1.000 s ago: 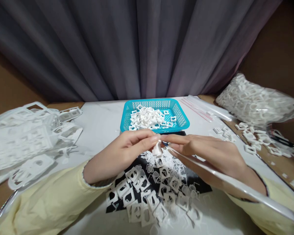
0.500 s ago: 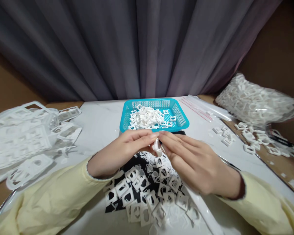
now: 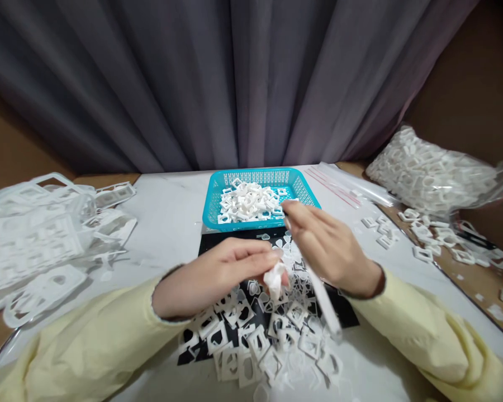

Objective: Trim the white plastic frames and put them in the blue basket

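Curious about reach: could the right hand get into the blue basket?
Probably yes: the right hand is by the near right corner of the basket, whose top is open, though the long white tool held there may hinder.

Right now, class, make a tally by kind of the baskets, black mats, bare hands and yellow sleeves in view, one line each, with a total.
Basket: 1
Black mat: 1
Hands, left hand and right hand: 2
Yellow sleeves, left sleeve and right sleeve: 2
Total: 6
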The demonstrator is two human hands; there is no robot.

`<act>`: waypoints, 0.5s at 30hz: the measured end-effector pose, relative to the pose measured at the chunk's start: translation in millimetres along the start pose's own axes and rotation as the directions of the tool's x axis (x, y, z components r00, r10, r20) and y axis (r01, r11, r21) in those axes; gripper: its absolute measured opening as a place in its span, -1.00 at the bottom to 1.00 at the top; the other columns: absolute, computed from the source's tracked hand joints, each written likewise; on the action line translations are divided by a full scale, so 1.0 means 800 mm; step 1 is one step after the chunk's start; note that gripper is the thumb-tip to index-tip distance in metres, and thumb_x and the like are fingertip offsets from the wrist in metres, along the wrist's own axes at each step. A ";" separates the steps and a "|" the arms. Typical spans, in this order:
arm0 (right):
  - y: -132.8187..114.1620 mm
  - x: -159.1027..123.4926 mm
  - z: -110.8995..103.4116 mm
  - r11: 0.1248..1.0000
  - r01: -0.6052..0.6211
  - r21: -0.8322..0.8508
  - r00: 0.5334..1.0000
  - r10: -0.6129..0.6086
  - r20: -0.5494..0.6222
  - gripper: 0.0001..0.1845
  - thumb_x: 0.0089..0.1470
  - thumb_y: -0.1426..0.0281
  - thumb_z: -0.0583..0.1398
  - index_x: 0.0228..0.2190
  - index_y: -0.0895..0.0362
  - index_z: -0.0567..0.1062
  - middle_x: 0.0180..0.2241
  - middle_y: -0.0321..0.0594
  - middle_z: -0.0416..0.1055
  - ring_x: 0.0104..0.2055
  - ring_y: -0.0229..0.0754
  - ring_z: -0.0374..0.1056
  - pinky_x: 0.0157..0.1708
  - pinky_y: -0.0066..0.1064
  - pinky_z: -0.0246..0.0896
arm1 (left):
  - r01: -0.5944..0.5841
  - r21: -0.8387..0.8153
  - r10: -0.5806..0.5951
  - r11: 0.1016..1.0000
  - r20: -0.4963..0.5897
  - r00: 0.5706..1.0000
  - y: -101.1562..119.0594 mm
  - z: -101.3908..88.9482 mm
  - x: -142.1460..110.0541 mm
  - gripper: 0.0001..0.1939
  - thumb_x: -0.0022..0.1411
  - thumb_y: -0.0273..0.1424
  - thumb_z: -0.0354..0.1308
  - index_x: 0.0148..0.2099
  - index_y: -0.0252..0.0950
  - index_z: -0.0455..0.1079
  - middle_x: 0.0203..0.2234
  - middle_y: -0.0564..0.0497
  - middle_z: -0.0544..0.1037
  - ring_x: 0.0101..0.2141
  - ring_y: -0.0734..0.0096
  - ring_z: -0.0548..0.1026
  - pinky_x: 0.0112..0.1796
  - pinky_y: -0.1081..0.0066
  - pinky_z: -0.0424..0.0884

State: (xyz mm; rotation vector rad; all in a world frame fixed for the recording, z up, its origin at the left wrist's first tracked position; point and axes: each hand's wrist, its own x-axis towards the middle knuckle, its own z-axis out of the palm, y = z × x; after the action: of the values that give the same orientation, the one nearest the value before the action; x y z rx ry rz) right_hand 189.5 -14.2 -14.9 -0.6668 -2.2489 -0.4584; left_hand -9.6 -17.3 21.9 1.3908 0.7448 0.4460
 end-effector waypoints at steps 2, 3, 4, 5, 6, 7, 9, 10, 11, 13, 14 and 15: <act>0.008 0.002 -0.005 0.993 -0.121 -0.003 0.992 0.121 -0.037 -0.89 0.14 0.60 0.09 -0.42 0.21 0.32 -0.16 0.11 0.49 -0.14 -0.11 0.46 -0.19 -0.30 0.44 | -0.010 0.066 0.011 0.998 -0.020 1.000 0.005 0.002 -0.004 -0.71 0.33 -0.34 -0.05 -0.32 -0.32 0.45 -0.41 0.04 0.48 -0.34 0.47 0.41 -0.23 0.51 0.29; 0.009 0.005 -0.010 0.985 -0.174 0.008 0.983 0.174 -0.055 -0.88 0.14 0.59 0.10 -0.42 0.18 0.32 -0.18 0.04 0.51 -0.19 -0.17 0.48 -0.25 -0.39 0.45 | -0.024 0.083 0.028 0.996 -0.051 0.998 0.006 0.002 -0.006 -0.70 0.33 -0.32 -0.06 -0.30 -0.30 0.45 -0.40 0.04 0.49 -0.32 0.45 0.41 -0.23 0.51 0.28; 0.009 0.008 -0.017 0.973 -0.227 0.037 0.971 0.229 -0.065 -0.87 0.14 0.58 0.12 -0.42 0.16 0.31 -0.21 -0.03 0.53 -0.23 -0.21 0.49 -0.31 -0.47 0.45 | -0.039 0.094 0.046 0.995 -0.078 0.996 0.008 0.002 -0.007 -0.71 0.33 -0.31 -0.06 -0.29 -0.28 0.46 -0.39 0.04 0.49 -0.32 0.44 0.42 -0.22 0.50 0.28; 0.007 0.012 -0.026 0.956 -0.280 0.088 0.957 0.286 -0.055 -0.86 0.12 0.56 0.14 -0.45 0.14 0.31 -0.25 -0.09 0.55 -0.25 -0.24 0.50 -0.37 -0.54 0.44 | -0.050 0.111 0.061 0.993 -0.097 0.993 0.008 0.001 -0.008 -0.71 0.32 -0.30 -0.06 -0.28 -0.27 0.46 -0.38 0.04 0.50 -0.31 0.42 0.42 -0.22 0.50 0.28; 0.004 0.016 -0.035 0.918 -0.353 0.182 0.932 0.361 -0.015 -0.84 0.10 0.54 0.18 -0.48 0.13 0.32 -0.30 -0.15 0.56 -0.27 -0.24 0.51 -0.41 -0.58 0.43 | -0.058 0.135 0.073 0.989 -0.109 0.991 0.008 0.000 -0.009 -0.71 0.32 -0.29 -0.06 -0.27 -0.26 0.46 -0.36 0.03 0.50 -0.30 0.41 0.42 -0.22 0.49 0.28; 0.000 0.020 -0.044 0.880 -0.401 0.255 0.913 0.405 0.037 -0.82 0.08 0.52 0.20 -0.51 0.12 0.33 -0.37 -0.20 0.57 -0.27 -0.22 0.51 -0.47 -0.61 0.41 | -0.067 0.158 0.086 0.985 -0.116 0.989 0.008 -0.001 -0.009 -0.71 0.32 -0.28 -0.06 -0.27 -0.26 0.46 -0.34 0.02 0.50 -0.29 0.39 0.42 -0.21 0.48 0.28; -0.007 0.026 -0.060 0.812 -0.450 0.373 0.892 0.428 0.144 -0.81 0.06 0.50 0.22 -0.54 0.12 0.35 -0.45 -0.24 0.56 -0.24 -0.18 0.51 -0.58 -0.62 0.34 | -0.081 0.202 0.111 0.976 -0.143 0.983 0.006 -0.001 -0.009 -0.71 0.31 -0.28 -0.05 -0.27 -0.25 0.47 -0.32 0.01 0.50 -0.26 0.35 0.41 -0.19 0.45 0.27; -0.010 0.027 -0.066 0.793 -0.453 0.407 0.892 0.412 0.188 -0.82 0.05 0.50 0.23 -0.53 0.12 0.36 -0.44 -0.24 0.56 -0.24 -0.18 0.51 -0.62 -0.62 0.31 | -0.087 0.216 0.123 0.973 -0.161 0.979 0.006 0.000 -0.009 -0.72 0.30 -0.27 -0.04 -0.28 -0.25 0.46 -0.32 0.01 0.49 -0.24 0.34 0.40 -0.18 0.44 0.27; -0.012 0.028 -0.070 0.780 -0.449 0.436 0.894 0.390 0.223 -0.84 0.05 0.49 0.23 -0.52 0.13 0.37 -0.40 -0.22 0.57 -0.26 -0.19 0.51 -0.64 -0.63 0.30 | -0.090 0.222 0.131 0.971 -0.177 0.975 0.005 0.000 -0.009 -0.73 0.30 -0.27 -0.03 -0.29 -0.25 0.45 -0.32 0.01 0.49 -0.23 0.33 0.39 -0.18 0.43 0.26; -0.017 0.027 -0.073 0.772 -0.433 0.465 0.901 0.351 0.256 -0.88 0.06 0.49 0.22 -0.48 0.14 0.38 -0.27 -0.20 0.56 -0.34 -0.28 0.51 -0.61 -0.65 0.32 | -0.097 0.222 0.140 0.970 -0.187 0.972 0.005 0.002 -0.009 -0.73 0.30 -0.27 -0.03 -0.33 -0.25 0.43 -0.35 0.03 0.46 -0.24 0.34 0.37 -0.18 0.44 0.26; -0.019 0.026 -0.073 0.778 -0.425 0.462 0.904 0.338 0.263 -0.90 0.07 0.49 0.22 -0.46 0.14 0.39 -0.22 -0.20 0.55 -0.40 -0.34 0.50 -0.57 -0.66 0.34 | -0.099 0.222 0.141 0.970 -0.182 0.973 0.005 0.003 -0.008 -0.72 0.30 -0.26 -0.04 -0.34 -0.26 0.41 -0.37 0.03 0.45 -0.25 0.36 0.37 -0.18 0.45 0.25; -0.021 0.025 -0.072 0.790 -0.414 0.451 0.909 0.329 0.258 -0.92 0.06 0.50 0.22 -0.44 0.14 0.40 -0.20 -0.22 0.54 -0.46 -0.38 0.48 -0.54 -0.66 0.36 | -0.099 0.224 0.139 0.970 -0.174 0.975 0.005 0.003 -0.008 -0.72 0.31 -0.26 -0.05 -0.35 -0.26 0.39 -0.38 0.04 0.44 -0.26 0.37 0.36 -0.19 0.45 0.25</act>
State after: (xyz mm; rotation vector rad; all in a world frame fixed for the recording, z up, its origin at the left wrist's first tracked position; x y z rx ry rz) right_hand 199.7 -50.5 36.0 -0.8641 -2.1758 0.3851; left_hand -11.5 -22.7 27.3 1.6173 0.8868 0.6131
